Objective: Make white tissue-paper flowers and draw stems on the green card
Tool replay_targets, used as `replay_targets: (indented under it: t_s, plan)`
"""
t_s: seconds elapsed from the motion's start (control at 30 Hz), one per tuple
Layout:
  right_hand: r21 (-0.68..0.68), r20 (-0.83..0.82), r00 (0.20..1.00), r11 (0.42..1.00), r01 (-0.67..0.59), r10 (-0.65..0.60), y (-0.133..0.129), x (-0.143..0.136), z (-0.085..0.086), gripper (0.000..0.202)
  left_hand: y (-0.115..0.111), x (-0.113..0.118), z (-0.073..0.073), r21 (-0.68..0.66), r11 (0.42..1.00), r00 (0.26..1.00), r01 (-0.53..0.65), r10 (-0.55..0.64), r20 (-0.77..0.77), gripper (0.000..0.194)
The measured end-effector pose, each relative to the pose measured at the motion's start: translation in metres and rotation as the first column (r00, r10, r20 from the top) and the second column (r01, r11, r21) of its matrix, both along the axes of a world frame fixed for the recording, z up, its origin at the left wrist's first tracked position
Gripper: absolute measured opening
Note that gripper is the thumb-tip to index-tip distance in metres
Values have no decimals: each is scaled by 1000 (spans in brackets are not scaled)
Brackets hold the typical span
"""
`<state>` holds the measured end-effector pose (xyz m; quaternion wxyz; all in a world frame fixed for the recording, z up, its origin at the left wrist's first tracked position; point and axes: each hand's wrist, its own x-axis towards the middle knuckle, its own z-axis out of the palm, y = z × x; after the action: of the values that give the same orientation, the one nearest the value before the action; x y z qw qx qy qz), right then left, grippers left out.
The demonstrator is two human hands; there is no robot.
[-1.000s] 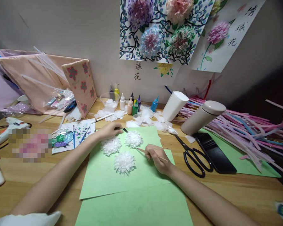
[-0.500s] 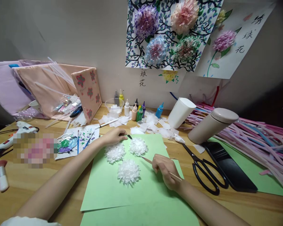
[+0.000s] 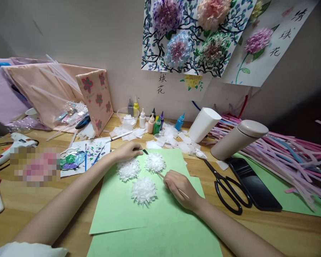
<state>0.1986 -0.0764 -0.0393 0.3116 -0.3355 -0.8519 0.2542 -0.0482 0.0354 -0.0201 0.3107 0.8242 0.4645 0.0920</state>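
Three fluffy white paper flowers lie on a green sheet (image 3: 117, 214): one at the upper left (image 3: 128, 169), one at the upper right (image 3: 155, 163) and one below them (image 3: 143, 191). My right hand (image 3: 180, 189) grips a thin wooden stick (image 3: 160, 174), whose tip is at the lower edge of the upper right flower. My left hand (image 3: 130, 151) rests at the sheet's top edge, just above the upper left flower, with its fingers bent together. A small black piece (image 3: 145, 152) is at its fingertips; whether they pinch it is unclear.
Black scissors (image 3: 228, 192), a phone (image 3: 254, 184) and a tumbler (image 3: 238, 140) lie to the right, beside many pipe cleaners (image 3: 286, 157). Paint bottles (image 3: 157, 125) and white paper scraps (image 3: 167, 137) are behind. A palette (image 3: 72, 159) and a glue gun (image 3: 13, 146) are left.
My right hand has moved left and slightly up, bringing the stick's tip to the upper right flower. My left hand stays by the black piece. The camera view has shifted slightly.
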Motion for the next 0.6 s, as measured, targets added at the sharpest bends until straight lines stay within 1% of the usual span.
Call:
replay_targets:
  t_s: [0.17,0.37,0.6]
  plan:
    - [34,25,1000,999,-11,11,1,-2,2,35,-1,1,1,6,1000,1000,1,-1,7,30]
    - [33,66,998,999,22,-24,0,-6,0,32,-1,-1,1,20,1000,1000,18,-18,10,29]
    - [20,63,996,998,62,-63,1,-7,-2,31,-4,1,8,14,1000,1000,22,-22,-4,28]
